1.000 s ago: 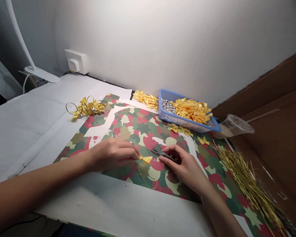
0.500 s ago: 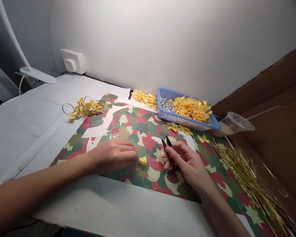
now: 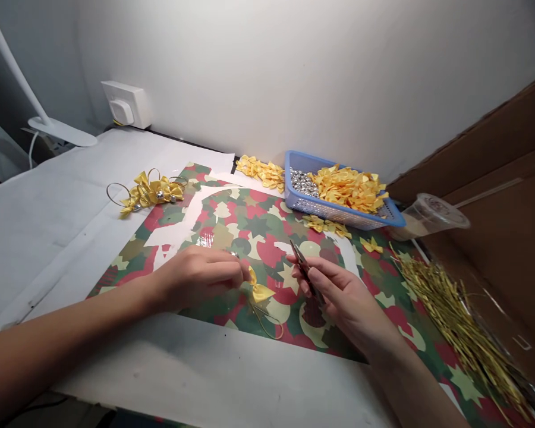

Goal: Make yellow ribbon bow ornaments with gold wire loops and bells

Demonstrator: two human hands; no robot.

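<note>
My left hand (image 3: 207, 273) is closed, thumb and fingers pinched at the upper end of a yellow satin bow (image 3: 260, 291). A small silvery bit (image 3: 235, 254) shows at the far side of these fingers, mostly hidden. Below the bow a thin gold cord (image 3: 270, 327) curves in a loop over the patterned sheet (image 3: 249, 229). My right hand (image 3: 339, 291) is wrapped around small dark thread snips (image 3: 304, 264). Their blades point up and away, close together, a short way right of the bow.
A blue basket (image 3: 345, 217) at the back holds yellow bows and silver bells. More bows (image 3: 261, 172) lie beside it. Finished-looking bow-and-bell pieces with gold loops (image 3: 149, 193) lie at left. Gold cords (image 3: 459, 333), a plastic cup (image 3: 437, 214) and cardboard (image 3: 494, 178) stand right.
The snips' blades have come together. The bow at my left fingertips has turned and shows more of itself. The view has shifted slightly.
</note>
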